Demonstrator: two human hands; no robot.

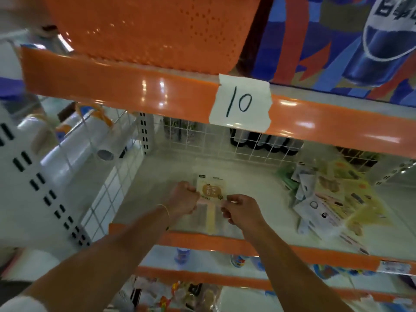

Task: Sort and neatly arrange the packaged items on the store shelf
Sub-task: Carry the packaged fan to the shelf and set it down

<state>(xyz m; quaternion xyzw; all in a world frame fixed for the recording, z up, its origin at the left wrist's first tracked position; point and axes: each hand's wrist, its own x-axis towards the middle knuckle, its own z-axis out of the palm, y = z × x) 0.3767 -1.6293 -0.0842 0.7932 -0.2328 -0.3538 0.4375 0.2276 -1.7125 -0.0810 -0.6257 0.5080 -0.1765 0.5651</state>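
Observation:
A flat clear packet (211, 190) with a cream card and an orange round print lies on the white shelf (162, 176), near its front middle. My left hand (183, 197) grips the packet's left edge with curled fingers. My right hand (242, 209) pinches its right edge lower down. A loose pile of similar flat packets (333, 194), yellow, green and white, lies jumbled at the shelf's right side.
An orange shelf rail with a paper label "10" (240, 102) hangs just above. A white wire grid (225, 143) forms the back and left walls. An orange basket (153, 25) sits on the upper shelf. Rolls (90, 140) lie beyond the left grid. Bottles stand on lower shelves.

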